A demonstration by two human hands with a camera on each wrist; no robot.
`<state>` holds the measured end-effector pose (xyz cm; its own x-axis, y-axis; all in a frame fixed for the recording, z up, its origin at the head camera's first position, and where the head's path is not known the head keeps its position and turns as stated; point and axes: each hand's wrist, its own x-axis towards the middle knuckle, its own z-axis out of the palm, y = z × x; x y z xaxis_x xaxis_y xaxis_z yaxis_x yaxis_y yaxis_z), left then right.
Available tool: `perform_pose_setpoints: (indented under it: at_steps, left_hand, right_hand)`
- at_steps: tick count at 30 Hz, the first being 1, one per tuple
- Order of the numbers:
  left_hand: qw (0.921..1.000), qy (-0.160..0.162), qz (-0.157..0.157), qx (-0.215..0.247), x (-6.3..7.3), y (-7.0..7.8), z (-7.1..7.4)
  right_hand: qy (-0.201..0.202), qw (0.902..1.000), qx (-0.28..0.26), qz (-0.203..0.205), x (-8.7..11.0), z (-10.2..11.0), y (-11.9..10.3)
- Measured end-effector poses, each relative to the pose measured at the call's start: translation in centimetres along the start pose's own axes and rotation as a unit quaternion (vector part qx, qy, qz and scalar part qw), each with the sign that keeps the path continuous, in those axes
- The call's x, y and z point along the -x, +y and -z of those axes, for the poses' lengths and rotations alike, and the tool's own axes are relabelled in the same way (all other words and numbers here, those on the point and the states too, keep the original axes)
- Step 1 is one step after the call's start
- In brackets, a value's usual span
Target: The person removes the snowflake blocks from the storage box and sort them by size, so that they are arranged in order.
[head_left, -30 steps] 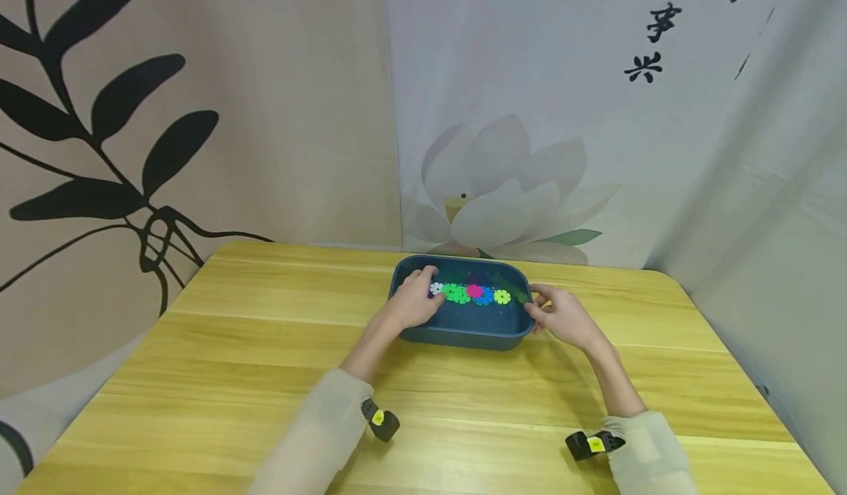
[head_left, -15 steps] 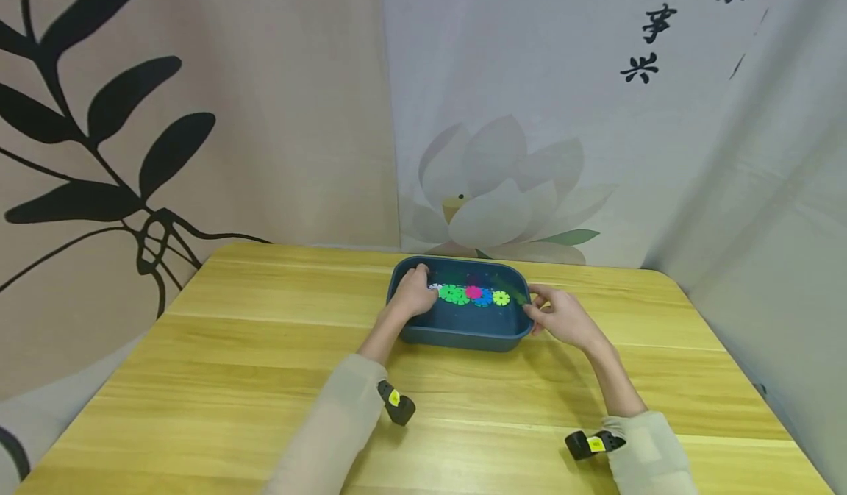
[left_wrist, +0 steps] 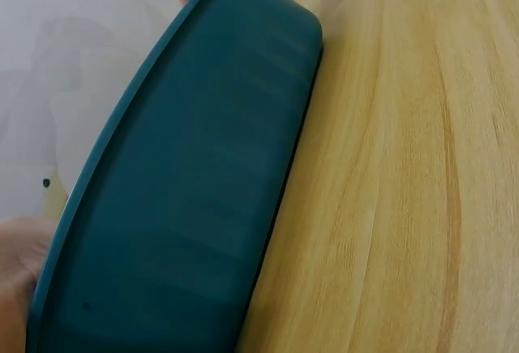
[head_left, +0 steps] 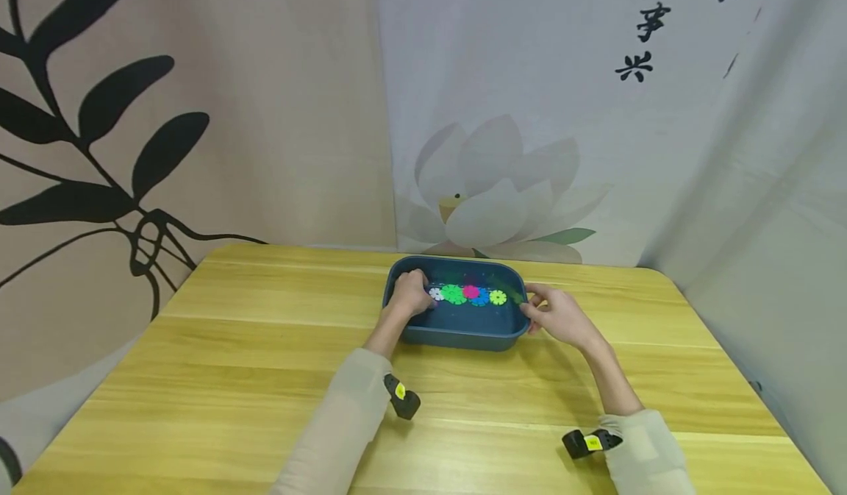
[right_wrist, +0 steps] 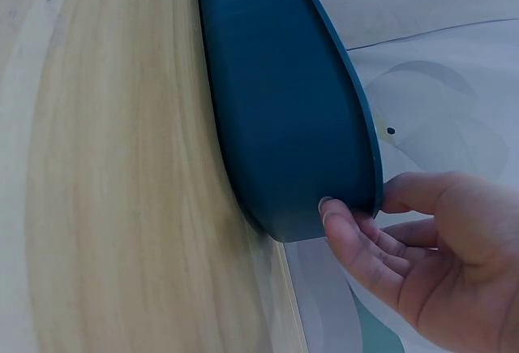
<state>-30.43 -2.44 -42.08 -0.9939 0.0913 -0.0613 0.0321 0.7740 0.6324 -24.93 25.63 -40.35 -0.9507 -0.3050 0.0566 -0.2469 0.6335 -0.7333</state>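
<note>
A dark blue plastic basin [head_left: 456, 339] stands on the table, holding a row of small flower-shaped plastic pieces: white [head_left: 435, 294], green [head_left: 453, 294], pink [head_left: 470, 291], blue [head_left: 481, 298] and yellow [head_left: 498, 298]. My left hand [head_left: 410, 295] reaches inside at the left end, its fingers bent down beside the white piece. A bit of purple shows by its thumb; I cannot tell whether the fingers hold it. At the opposite end my right hand [head_left: 562, 318] pinches the basin's rim, and the right wrist view shows thumb and fingers [right_wrist: 361, 260] on both sides of that wall.
The wooden table [head_left: 265, 377] extends widely around the basin. Behind it hangs a pale curtain [head_left: 317, 112] with printed leaves and a lotus. A black wrist camera sits on each sleeve.
My left hand has moved further down into the basin at its left end, its fingers more bent. The right hand keeps its grip on the rim, and the pieces stay in their row.
</note>
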Motion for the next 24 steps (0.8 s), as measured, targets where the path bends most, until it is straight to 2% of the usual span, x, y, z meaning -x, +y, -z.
perform_pose_setpoints:
  at_steps: [10,24]
  left_hand:
    - [0.9982,-0.021,0.030,0.048,0.53,0.02,0.27]
    - [0.9936,-0.051,0.021,0.099,0.92,0.10,0.88]
  right_hand:
    - [-0.001,1.0000,-0.008,-0.001,0.12,0.03,-0.17]
    - [-0.005,0.9999,-0.011,-0.003,0.10,-0.01,-0.28]
